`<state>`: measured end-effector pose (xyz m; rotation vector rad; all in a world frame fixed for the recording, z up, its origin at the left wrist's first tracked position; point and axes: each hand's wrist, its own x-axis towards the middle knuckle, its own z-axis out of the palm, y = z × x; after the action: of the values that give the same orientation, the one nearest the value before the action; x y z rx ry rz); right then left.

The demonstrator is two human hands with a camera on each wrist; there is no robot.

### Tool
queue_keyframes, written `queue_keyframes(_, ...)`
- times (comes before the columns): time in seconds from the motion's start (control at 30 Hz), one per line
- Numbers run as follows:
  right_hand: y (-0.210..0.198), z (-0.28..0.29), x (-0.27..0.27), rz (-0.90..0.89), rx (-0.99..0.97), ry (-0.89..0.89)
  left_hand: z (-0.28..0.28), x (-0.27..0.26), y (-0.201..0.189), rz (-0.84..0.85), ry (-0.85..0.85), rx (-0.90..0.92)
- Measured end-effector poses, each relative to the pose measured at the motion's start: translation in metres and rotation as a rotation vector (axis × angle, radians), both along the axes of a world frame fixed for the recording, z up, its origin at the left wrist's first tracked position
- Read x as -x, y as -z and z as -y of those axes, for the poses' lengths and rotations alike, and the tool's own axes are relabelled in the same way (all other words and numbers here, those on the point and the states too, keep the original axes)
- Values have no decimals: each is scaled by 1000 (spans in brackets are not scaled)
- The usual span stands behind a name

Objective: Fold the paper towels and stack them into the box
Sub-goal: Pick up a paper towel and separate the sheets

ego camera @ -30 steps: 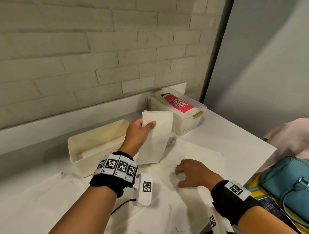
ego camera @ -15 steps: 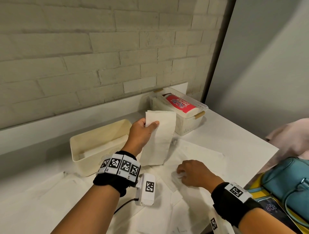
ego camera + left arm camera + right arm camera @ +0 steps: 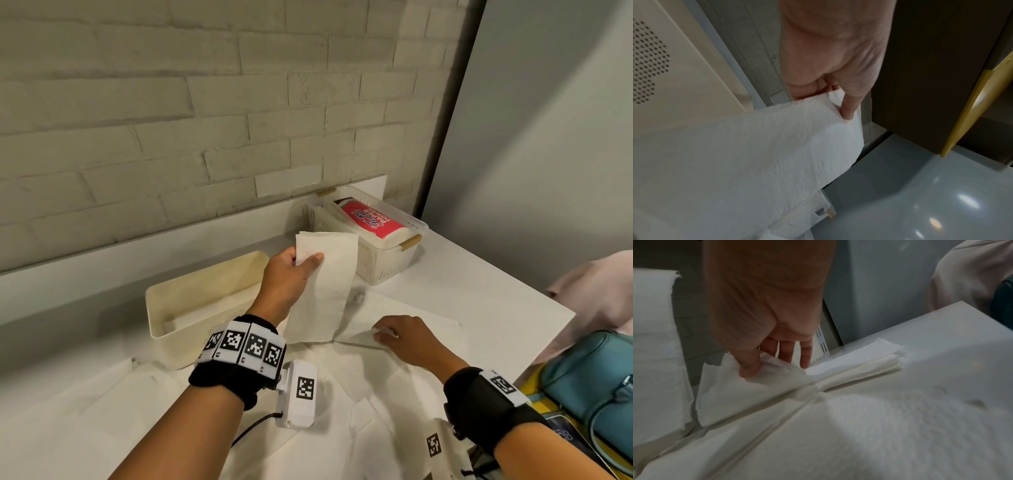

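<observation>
The folded paper towel [image 3: 323, 287] is a long white embossed strip, hanging upright in the middle of the head view, its lower end reaching down to the loose sheets [image 3: 346, 404] spread over the white table [image 3: 479, 291]. Its top edge sits in the left hand [image 3: 286, 277], which pinches it between thumb [image 3: 313, 258] and the fingers behind; in the left wrist view the towel [image 3: 748, 154] fills the lower left of the frame, with a fingertip [image 3: 847, 112] pressed into its upper corner. Left of that hand, in the centre-left of the head view, stands the open cream box [image 3: 191, 308], with something pale lying flat at its bottom. The right hand [image 3: 407, 339] lies lower right of centre on the flat sheets; in the right wrist view its thumb [image 3: 749, 366] and fingers nip the raised corner of one sheet [image 3: 740, 394], beside a thin stack of folded towels [image 3: 865, 368]. A clear bin [image 3: 383, 253] holding a red-labelled roll [image 3: 371, 221] stands behind.
</observation>
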<state>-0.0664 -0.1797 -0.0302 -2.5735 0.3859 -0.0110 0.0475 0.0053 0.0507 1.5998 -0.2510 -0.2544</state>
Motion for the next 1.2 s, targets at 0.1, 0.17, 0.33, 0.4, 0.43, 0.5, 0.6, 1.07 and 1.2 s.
queue_keyframes(0.1, -4, 2, -4, 17, -38, 19, -2, -1, 0, 17, -5, -9)
queue_keyframes(0.17, -15, 2, -8, 54, -29, 19, -3, -3, -1, 40, -23, -19)
queue_keyframes(0.33, -93, 3, -20, 82, 132, -114, -5, -14, -13, 96, -114, -38)
queue_keyframes(0.4, -136, -2, -21, 51, 244, -195, -8, -19, -21, 135, -151, -47)
queue_keyframes(0.43, -156, -6, -19, 25, 300, -227, -9, -22, -24, 157, -167, -57)
queue_keyframes(0.5, -193, -16, -15, -33, 346, -288, -11, -25, -32, 193, -187, -62)
queue_keyframes(0.6, -225, -30, -13, -102, 285, -380, -9, -24, -40, 190, -146, -62)
queue_keyframes(1.07, -209, -45, -58, -42, 260, -388, 3, 9, -27, -162, 313, 154)
queue_keyframes(1.2, -204, -45, -59, 2, 229, -375, 1, 8, -26, -198, 332, 209)
